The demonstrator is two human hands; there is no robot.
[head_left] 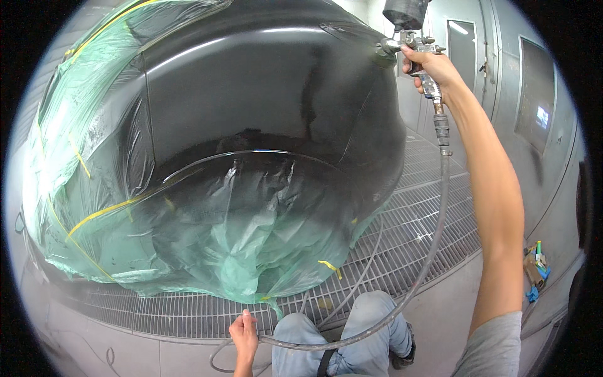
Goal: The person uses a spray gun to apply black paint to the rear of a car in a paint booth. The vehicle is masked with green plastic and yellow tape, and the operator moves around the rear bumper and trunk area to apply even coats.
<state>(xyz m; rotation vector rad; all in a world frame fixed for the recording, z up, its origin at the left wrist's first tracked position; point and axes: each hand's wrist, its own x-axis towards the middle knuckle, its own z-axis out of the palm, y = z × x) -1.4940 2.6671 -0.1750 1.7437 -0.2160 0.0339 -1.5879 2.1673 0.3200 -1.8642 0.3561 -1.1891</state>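
Note:
My right hand (433, 66) is wrapped round the grip of a metal spray gun (411, 47), raised at the upper right with its nozzle pointing left. A dark cup (405, 14) sits on top of the gun. From its handle a grey air hose (443, 195) hangs down and curves across my lap. Low in the view, my left hand (244, 333) is closed on that hose. A glossy black car body panel (245, 88) with a wheel arch fills the middle. Its far right edge lies close to the nozzle, where a faint haze shows.
Green plastic masking film (81, 182) with yellow tape strips covers the car's left side and wheel opening. Metal floor grating (414, 213) runs under the car, with hose lines across it. Grey booth walls with windowed doors (537, 94) stand right. Small coloured items (537, 270) lie by the wall.

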